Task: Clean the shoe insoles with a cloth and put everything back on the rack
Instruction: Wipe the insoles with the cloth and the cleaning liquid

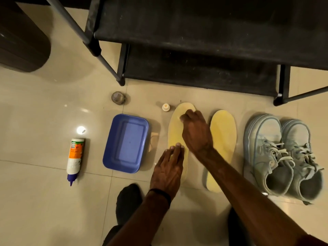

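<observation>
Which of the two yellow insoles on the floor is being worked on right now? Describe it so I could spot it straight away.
Start at the black shoe rack and look down to the tiled floor in front of it. Between the blue tub and the pale blue sneakers lie two yellow insoles. It is the left insole, nearer the tub, with both hands on it; the other insole lies untouched.

One head-worn camera looks steeply down, close over the tiled floor (44, 107) before the rack (195, 41).

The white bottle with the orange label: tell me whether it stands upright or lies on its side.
On its side. The bottle lies flat on the floor tiles left of the blue tub, its blue nozzle pointing toward the camera.
</observation>
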